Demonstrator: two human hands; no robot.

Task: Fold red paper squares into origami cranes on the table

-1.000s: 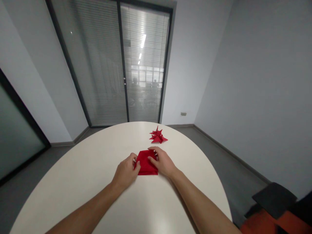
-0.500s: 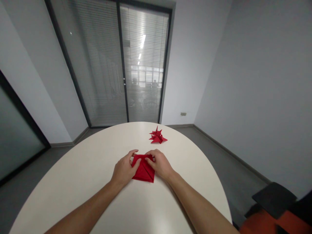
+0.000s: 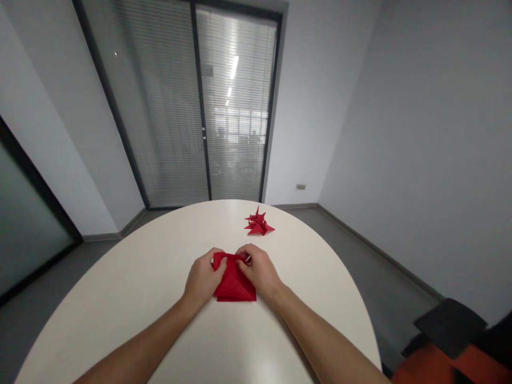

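Observation:
Between my two hands is a red folded paper (image 3: 235, 288), its near edge on the table and diagonal creases showing on its face. My left hand (image 3: 203, 274) grips its far left corner, thumb on top and fingers curled behind. At the far right corner my right hand (image 3: 260, 269) pinches the sheet the same way, with the fingertips partly hidden. Beyond the hands, a small cluster of pointed red origami pieces (image 3: 259, 223) sits on the table.
The round white table (image 3: 160, 250) fills the lower view. A black and orange chair (image 3: 448, 336) stands at the lower right. Past the table's far edge are a glass door (image 3: 240, 106) with blinds and grey walls.
Both hands have closed more firmly on the paper's far corners. The far edge now bends up, and the near edge has shifted slightly toward me and looks wider.

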